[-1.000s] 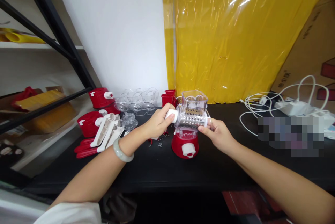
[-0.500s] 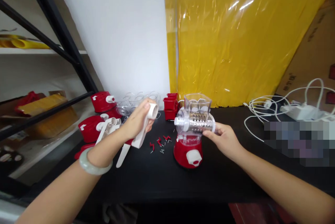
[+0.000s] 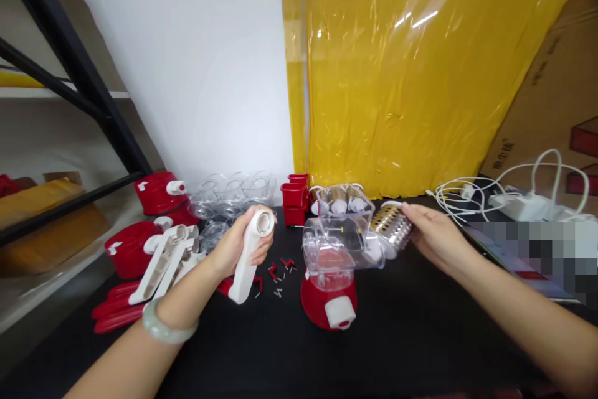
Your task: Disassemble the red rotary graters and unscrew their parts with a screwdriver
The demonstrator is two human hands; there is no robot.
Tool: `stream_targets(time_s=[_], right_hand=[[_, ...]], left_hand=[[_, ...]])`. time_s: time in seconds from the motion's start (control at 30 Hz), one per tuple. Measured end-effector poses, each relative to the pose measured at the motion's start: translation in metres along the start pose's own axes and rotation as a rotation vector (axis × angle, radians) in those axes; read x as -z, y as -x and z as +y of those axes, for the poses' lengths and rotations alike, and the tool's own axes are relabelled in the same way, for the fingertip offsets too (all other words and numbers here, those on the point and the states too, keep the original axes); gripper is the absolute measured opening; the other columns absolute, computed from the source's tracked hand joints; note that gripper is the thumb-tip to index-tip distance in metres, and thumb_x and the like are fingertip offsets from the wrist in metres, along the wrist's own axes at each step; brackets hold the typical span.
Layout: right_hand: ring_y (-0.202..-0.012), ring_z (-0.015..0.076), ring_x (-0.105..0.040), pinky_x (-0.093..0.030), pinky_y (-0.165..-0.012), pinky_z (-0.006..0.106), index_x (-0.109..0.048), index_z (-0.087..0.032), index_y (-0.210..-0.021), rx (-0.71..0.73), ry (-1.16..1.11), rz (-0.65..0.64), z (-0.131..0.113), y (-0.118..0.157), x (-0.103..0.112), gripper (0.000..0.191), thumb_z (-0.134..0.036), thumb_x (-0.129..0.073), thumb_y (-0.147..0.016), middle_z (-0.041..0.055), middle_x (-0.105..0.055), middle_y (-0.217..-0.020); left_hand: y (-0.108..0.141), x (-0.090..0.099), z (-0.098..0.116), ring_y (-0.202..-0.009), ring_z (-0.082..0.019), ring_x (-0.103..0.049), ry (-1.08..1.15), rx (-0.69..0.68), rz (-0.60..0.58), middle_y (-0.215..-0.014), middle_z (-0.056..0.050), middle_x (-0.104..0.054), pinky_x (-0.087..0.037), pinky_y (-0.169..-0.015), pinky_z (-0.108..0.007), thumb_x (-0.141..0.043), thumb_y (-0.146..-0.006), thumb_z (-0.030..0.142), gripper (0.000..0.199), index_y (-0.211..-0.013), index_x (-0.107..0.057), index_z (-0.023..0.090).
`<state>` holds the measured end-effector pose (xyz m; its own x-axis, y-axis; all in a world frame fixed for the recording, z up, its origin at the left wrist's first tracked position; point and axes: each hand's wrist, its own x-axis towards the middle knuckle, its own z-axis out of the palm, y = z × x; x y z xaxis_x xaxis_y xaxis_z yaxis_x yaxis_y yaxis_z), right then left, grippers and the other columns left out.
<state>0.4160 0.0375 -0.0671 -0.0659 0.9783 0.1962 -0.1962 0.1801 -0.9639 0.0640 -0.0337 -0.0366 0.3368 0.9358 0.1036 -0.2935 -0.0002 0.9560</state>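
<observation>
My left hand (image 3: 233, 243) is closed around a white crank handle (image 3: 246, 262), its round socket facing up toward me and a red grip at its lower end. My right hand (image 3: 434, 234) pinches the end of a metal grater drum (image 3: 396, 225), holding it just right of the rotary grater's clear housing (image 3: 334, 240). The drum is outside the housing, whose barrel lies open. That housing sits on a red base (image 3: 315, 299) with a white knob (image 3: 340, 312) at the front. Small red clips (image 3: 273, 271) and screws (image 3: 278, 292) lie between the handle and the base.
At left stand red bases (image 3: 127, 251), with more white crank handles (image 3: 156, 265) beside them. Clear housings (image 3: 233, 190) line the wall. Red pushers (image 3: 295, 200) are stacked behind the grater. White cables and a power strip (image 3: 526, 207) lie at right; a black shelf frame (image 3: 70, 44) borders the left.
The grater drum has come out of the clear housing to the right in my right hand. My left hand has turned the crank handle so its socket faces me more. The view has shifted.
</observation>
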Motion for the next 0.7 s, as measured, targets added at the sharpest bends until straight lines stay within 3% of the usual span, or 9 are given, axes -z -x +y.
stream_targets(time_s=[0.07,0.17,0.33,0.5,0.63,0.7], right_hand=[[-0.058,0.0134,-0.053,-0.043,-0.059,0.027,-0.064,-0.019,-0.064,0.057,0.117,0.060,-0.003,-0.037,0.022,0.040,-0.057,-0.075,-0.066,0.0005,-0.062,-0.062],[-0.057,0.0127,-0.050,-0.039,-0.057,0.026,-0.062,-0.018,-0.061,0.088,0.442,0.003,0.003,-0.098,0.051,0.047,-0.064,-0.074,-0.059,-0.0002,-0.060,-0.060],[-0.052,0.0124,-0.049,-0.039,-0.051,0.027,-0.059,-0.017,-0.063,-0.124,0.765,-0.157,0.033,-0.169,0.063,0.053,-0.070,-0.067,-0.062,0.0004,-0.056,-0.056],[-0.060,0.0177,-0.058,-0.045,-0.057,0.031,-0.061,-0.016,-0.069,-0.113,0.911,-0.068,0.054,-0.200,0.052,0.045,-0.061,-0.067,-0.070,0.0049,-0.061,-0.062],[-0.095,0.0279,-0.062,-0.047,-0.085,0.039,-0.063,-0.014,-0.092,0.019,1.009,0.113,0.065,-0.204,0.053,0.041,-0.053,-0.055,-0.083,0.0173,-0.067,-0.099],[-0.111,0.0298,-0.057,-0.042,-0.096,0.041,-0.061,-0.012,-0.106,0.078,1.032,0.115,0.071,-0.196,0.058,0.046,-0.052,-0.054,-0.085,0.0201,-0.063,-0.116]], left_hand=[[0.002,0.005,-0.004,-0.036,-0.005,-0.029,0.007,0.013,0.016,-0.056,0.005,-0.043,-0.028,-0.032,-0.015,-0.040,-0.090,0.056,0.037,-0.090,-0.048,0.020],[0.004,0.011,-0.009,-0.036,-0.005,-0.029,0.009,0.030,0.022,-0.056,0.005,-0.043,-0.029,-0.032,-0.015,-0.042,-0.089,0.057,0.037,-0.090,-0.048,0.021],[0.005,0.016,-0.012,-0.036,-0.005,-0.029,0.016,0.093,0.047,-0.057,0.005,-0.043,-0.029,-0.032,-0.015,-0.041,-0.088,0.060,0.040,-0.092,-0.049,0.021],[0.003,0.019,-0.016,-0.036,-0.005,-0.029,0.025,0.136,0.059,-0.057,0.006,-0.043,-0.028,-0.033,-0.015,-0.041,-0.088,0.061,0.040,-0.093,-0.049,0.022],[0.003,0.020,-0.019,-0.035,-0.004,-0.029,0.019,0.156,0.068,-0.057,0.005,-0.043,-0.028,-0.032,-0.016,-0.041,-0.089,0.060,0.040,-0.093,-0.049,0.021],[0.004,0.019,-0.019,-0.035,-0.004,-0.028,0.013,0.167,0.070,-0.056,0.005,-0.043,-0.028,-0.032,-0.016,-0.041,-0.089,0.061,0.041,-0.093,-0.050,0.021]])
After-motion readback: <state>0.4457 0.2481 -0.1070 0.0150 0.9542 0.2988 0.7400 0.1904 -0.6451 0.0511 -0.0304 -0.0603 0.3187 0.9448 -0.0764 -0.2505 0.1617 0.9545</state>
